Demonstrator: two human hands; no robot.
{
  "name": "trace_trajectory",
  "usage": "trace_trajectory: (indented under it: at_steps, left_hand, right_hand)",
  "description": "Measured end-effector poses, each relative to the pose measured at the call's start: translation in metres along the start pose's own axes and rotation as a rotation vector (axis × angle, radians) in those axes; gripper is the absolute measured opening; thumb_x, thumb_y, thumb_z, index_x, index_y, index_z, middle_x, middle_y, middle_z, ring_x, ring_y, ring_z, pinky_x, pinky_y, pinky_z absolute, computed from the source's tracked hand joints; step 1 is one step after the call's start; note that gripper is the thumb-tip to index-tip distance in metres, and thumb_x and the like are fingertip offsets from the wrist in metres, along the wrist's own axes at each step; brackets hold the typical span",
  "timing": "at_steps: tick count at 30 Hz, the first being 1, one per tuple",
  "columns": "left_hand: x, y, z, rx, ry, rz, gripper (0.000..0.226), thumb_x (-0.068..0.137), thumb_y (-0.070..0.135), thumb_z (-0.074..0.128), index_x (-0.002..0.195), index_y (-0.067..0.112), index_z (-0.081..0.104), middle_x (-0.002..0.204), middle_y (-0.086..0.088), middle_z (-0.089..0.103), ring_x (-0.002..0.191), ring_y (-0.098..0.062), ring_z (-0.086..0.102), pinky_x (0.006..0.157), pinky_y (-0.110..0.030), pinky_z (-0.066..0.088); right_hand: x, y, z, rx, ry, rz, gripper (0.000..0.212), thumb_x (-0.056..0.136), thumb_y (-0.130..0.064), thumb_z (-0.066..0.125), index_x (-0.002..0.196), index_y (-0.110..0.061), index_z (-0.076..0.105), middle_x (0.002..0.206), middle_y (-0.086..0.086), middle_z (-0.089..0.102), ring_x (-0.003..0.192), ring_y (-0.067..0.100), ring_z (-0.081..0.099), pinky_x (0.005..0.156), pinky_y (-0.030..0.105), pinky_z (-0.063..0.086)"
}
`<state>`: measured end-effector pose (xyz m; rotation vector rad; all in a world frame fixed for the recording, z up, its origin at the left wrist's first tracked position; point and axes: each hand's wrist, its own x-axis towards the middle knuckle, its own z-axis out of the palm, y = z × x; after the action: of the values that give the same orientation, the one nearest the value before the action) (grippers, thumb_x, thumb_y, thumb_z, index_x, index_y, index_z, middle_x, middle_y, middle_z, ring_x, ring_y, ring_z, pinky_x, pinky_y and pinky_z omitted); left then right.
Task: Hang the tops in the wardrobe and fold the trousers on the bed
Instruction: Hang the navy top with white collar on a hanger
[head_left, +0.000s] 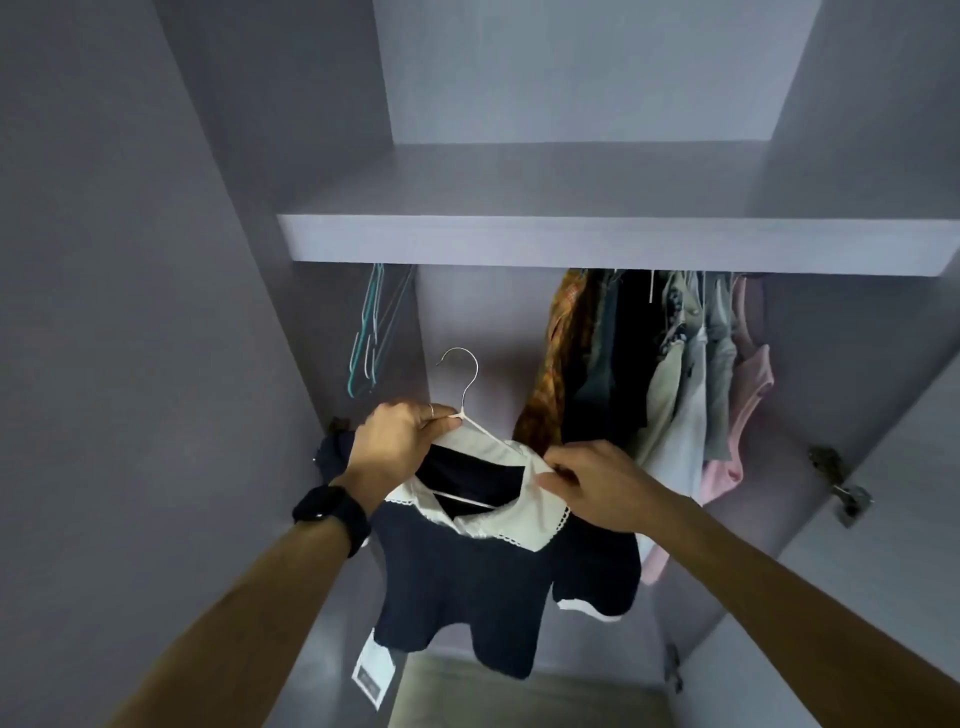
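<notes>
single head-worn wide-angle view, facing forward into the wardrobe (493, 312), close at arm's reach, forearms (270, 613) entering from the bottom corners, left hand (400, 436) gripping the hanger (461, 413) and right hand (597, 483) pinching the navy top (467, 587) at centre, shelf (571, 241) above the grip, hung clothes (675, 364) up-right, bare hangers (371, 332) up-left

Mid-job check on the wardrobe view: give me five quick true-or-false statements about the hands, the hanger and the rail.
1. The white hanger sits inside the neck of the navy top. True.
2. The hanger's hook is over the rail. False: it is free in the air, below the shelf.
3. The left hand grips the hanger near its hook. True.
4. The right hand holds nothing. False: it pinches the white collar.
5. The empty hangers hang to the right of the hung clothes. False: they hang to the left.
</notes>
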<state>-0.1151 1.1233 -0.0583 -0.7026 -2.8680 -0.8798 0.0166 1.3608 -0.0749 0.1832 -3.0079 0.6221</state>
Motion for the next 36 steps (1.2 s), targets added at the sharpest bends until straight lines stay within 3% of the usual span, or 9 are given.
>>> trace_trajectory:
  at_steps: [4,7,12,15,18,22,27,31,36]
  left_hand:
    - [0.019,-0.02,-0.002,0.088,-0.056,0.13,0.025,0.092,0.053,0.064,0.11,0.039,0.075,0.114,0.013,0.071,0.113,-0.017,0.061,0.095,-0.034,0.048]
    - [0.035,-0.027,-0.007,0.151,-0.028,0.243,0.023,0.095,0.042,0.064,0.115,0.036,0.07,0.127,0.01,0.063,0.122,-0.021,0.054,0.102,-0.04,0.045]
    - [0.064,-0.023,-0.037,0.22,0.389,0.396,0.052,0.086,0.014,0.064,0.137,0.018,0.058,0.15,-0.014,0.044,0.133,-0.039,0.044,0.104,-0.055,0.041]
    - [0.084,-0.011,-0.059,0.319,0.475,0.434,0.074,0.089,0.024,0.06,0.157,0.02,0.03,0.165,-0.014,0.019,0.151,-0.036,0.021,0.118,-0.059,0.021]
    - [0.107,-0.002,-0.067,0.396,0.465,0.433,0.078,0.097,0.039,0.05,0.162,0.024,0.008,0.169,-0.009,0.003,0.155,-0.029,0.004,0.121,-0.059,0.005]
    - [0.136,-0.002,-0.061,0.454,0.465,0.391,0.075,0.103,0.052,0.035,0.161,0.026,-0.005,0.169,-0.006,-0.005,0.156,-0.026,-0.005,0.122,-0.062,0.002]
    - [0.146,0.002,-0.038,0.412,0.549,0.364,0.075,0.103,0.059,0.025,0.16,0.024,-0.008,0.169,-0.011,-0.004,0.155,-0.031,-0.006,0.12,-0.066,0.005]
    - [0.157,-0.006,-0.025,0.393,0.667,0.409,0.074,0.103,0.059,0.025,0.161,0.024,-0.005,0.169,-0.012,-0.001,0.155,-0.032,-0.004,0.119,-0.068,0.005]
    - [0.181,-0.007,-0.013,0.367,0.836,0.456,0.07,0.104,0.058,0.025,0.161,0.024,0.002,0.169,-0.011,0.004,0.155,-0.032,0.0,0.118,-0.069,0.006]
  right_hand:
    - [-0.001,-0.023,0.018,-0.044,0.004,0.129,0.026,0.102,-0.034,0.051,0.081,-0.02,0.043,0.078,-0.002,0.052,0.075,0.022,0.054,0.07,0.038,0.043]
    - [0.002,-0.039,0.028,-0.012,0.04,0.208,0.032,0.102,-0.03,0.054,0.074,-0.022,0.038,0.068,-0.008,0.044,0.064,0.014,0.046,0.064,0.032,0.033]
    - [0.02,-0.061,0.032,0.118,0.097,0.397,0.039,0.101,-0.027,0.056,0.067,-0.024,0.037,0.063,-0.007,0.045,0.061,0.01,0.044,0.054,0.024,0.03]
    - [0.041,-0.067,0.031,0.259,0.147,0.524,0.034,0.099,-0.028,0.057,0.068,-0.02,0.044,0.068,-0.004,0.051,0.07,0.016,0.052,0.061,0.026,0.036]
    - [0.063,-0.065,0.028,0.383,0.192,0.623,0.027,0.099,-0.029,0.057,0.076,-0.014,0.055,0.077,0.0,0.057,0.081,0.021,0.057,0.072,0.026,0.039]
    - [0.098,-0.054,0.02,0.532,0.256,0.696,0.028,0.099,-0.032,0.058,0.108,-0.007,0.067,0.103,0.006,0.065,0.099,0.024,0.061,0.081,0.027,0.043]
    - [0.139,-0.033,0.022,0.621,0.326,0.742,0.035,0.096,-0.033,0.061,0.119,-0.007,0.066,0.12,0.011,0.067,0.111,0.031,0.063,0.097,0.038,0.051]
    - [0.166,-0.016,0.039,0.564,0.447,0.7,0.033,0.098,-0.034,0.056,0.122,-0.011,0.063,0.12,0.009,0.067,0.112,0.03,0.063,0.091,0.031,0.05]
    - [0.195,0.008,0.048,0.312,0.658,0.582,0.027,0.101,-0.033,0.051,0.113,-0.01,0.057,0.116,0.013,0.066,0.109,0.035,0.062,0.091,0.036,0.05]
